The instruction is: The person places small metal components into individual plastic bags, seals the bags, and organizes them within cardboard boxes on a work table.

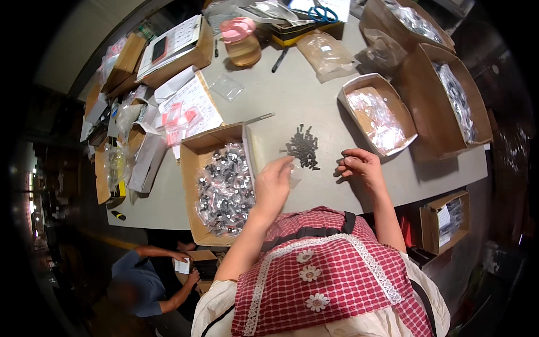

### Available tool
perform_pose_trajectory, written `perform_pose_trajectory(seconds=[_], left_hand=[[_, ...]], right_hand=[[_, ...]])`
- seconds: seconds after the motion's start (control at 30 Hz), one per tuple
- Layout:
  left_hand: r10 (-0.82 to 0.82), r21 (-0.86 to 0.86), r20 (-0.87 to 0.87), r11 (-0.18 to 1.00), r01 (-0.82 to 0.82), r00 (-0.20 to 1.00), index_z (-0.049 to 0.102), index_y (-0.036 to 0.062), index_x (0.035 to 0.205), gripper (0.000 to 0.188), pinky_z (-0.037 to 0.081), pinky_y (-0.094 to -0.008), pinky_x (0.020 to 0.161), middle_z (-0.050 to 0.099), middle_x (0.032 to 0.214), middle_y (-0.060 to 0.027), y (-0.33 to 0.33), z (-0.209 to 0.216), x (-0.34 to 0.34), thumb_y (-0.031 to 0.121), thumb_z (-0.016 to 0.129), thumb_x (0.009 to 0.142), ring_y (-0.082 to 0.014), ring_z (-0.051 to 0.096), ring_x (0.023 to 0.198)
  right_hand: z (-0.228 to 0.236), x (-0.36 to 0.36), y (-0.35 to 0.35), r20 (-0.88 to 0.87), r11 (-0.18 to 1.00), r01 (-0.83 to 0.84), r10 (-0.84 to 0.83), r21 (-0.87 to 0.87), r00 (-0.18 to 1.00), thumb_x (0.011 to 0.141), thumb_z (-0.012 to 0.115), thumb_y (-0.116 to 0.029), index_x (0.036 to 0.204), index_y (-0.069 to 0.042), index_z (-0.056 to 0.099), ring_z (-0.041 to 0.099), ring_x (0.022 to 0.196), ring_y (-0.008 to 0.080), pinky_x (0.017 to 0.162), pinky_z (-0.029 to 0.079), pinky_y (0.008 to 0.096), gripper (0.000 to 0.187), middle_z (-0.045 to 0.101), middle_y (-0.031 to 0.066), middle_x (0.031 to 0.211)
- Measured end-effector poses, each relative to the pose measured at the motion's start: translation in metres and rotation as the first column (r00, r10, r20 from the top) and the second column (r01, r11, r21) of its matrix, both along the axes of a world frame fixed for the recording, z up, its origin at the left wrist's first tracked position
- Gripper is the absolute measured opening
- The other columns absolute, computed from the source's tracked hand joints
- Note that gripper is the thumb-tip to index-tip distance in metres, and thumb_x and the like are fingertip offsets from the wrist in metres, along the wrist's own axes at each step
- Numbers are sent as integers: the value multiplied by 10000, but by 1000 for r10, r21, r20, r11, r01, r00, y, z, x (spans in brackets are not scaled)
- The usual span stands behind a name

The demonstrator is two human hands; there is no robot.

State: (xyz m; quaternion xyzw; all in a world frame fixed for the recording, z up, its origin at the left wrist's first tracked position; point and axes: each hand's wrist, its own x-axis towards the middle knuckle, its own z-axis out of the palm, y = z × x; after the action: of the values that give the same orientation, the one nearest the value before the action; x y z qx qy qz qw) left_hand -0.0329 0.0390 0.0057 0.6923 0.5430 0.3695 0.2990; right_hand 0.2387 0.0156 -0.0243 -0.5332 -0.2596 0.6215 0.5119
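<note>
A loose pile of small black screws [302, 146] lies on the grey table in front of me. Just left of it and nearer me, my left hand [274, 188] is closed on a small clear plastic bag [295, 176], whose see-through edge shows beside the fingers. My right hand [362, 167] hovers to the right of the pile, thumb and fingers pinched on small dark pieces that look like black screws; how many is hidden. Beside my left forearm stands an open cardboard box [188, 168] of clear bags filled with black and silver parts.
A white-edged carton [412, 136] of clear bags stands right, with taller cardboard boxes [418, 95] behind. At the back are a pink-lidded jar [242, 50], blue scissors [323, 14] and a black marker [279, 59]. Another person [137, 281] works at lower left.
</note>
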Motion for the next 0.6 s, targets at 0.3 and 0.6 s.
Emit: perform_pose_trajectory(seconds=[0.3, 0.6], left_hand=[[16, -91, -89, 996, -24, 996, 624, -22, 880, 139, 493, -404, 609, 647, 781, -179, -31, 33, 10, 98, 628, 952, -299, 651, 643], [153, -326, 40, 936, -131, 987, 677, -13, 873, 89, 465, -324, 602, 618, 717, -131, -66, 42, 45, 56, 669, 930, -253, 572, 627]], right_hand=[[-14, 16, -23, -40, 996, -81, 79, -37, 996, 974, 670, -156, 987, -7, 619, 595, 514, 87, 426, 422, 207, 158, 634, 35, 715], [12, 12, -21, -135, 929, -358, 344, -97, 929, 959, 673, -143, 1015, 15, 657, 641, 580, 126, 464, 470, 232, 169, 664, 73, 758]])
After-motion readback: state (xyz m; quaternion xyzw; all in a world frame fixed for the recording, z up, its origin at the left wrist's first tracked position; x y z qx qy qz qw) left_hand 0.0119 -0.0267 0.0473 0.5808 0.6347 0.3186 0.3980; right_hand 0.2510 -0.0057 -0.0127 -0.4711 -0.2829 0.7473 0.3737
